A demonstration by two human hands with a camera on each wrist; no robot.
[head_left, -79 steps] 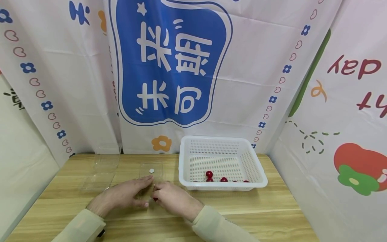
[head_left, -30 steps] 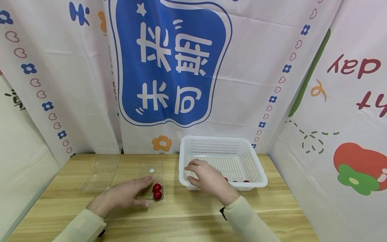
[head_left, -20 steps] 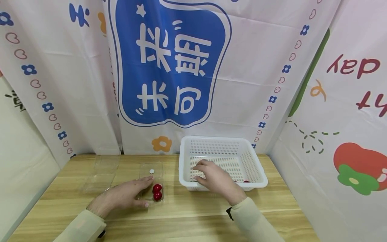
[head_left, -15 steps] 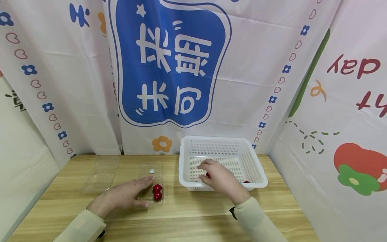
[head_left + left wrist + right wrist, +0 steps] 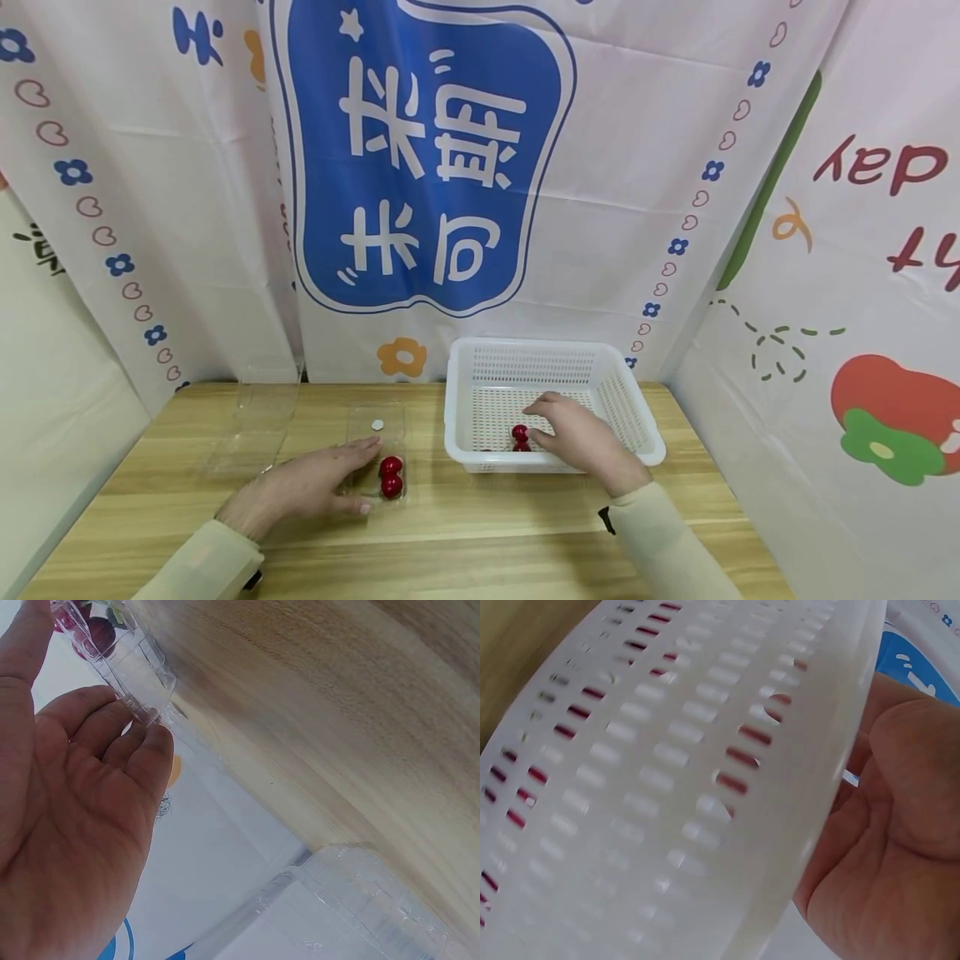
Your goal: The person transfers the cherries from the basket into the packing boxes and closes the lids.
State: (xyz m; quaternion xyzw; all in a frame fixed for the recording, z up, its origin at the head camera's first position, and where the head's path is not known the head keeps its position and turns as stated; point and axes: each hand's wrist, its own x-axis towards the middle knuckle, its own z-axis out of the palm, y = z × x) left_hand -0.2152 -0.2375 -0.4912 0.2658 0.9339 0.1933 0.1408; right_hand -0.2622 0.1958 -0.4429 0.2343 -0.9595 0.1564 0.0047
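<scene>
Printed cloth hangings (image 5: 600,167) around a wooden table (image 5: 450,550) suggest a small booth.

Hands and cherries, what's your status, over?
Left hand touching clear box, two cherries inside. Right hand partly in white basket, near more cherries. Near wall partly hides those.

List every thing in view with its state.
Right clear box: open, partly filled
Two cherries: inside it, side by side
Left clear box: open, lid tipped back
Basket: upright, open-topped
Other cherries: in basket, partly hidden
Left grip: relaxed, at right clear box
Right grip: at basket, nothing visibly held
</scene>
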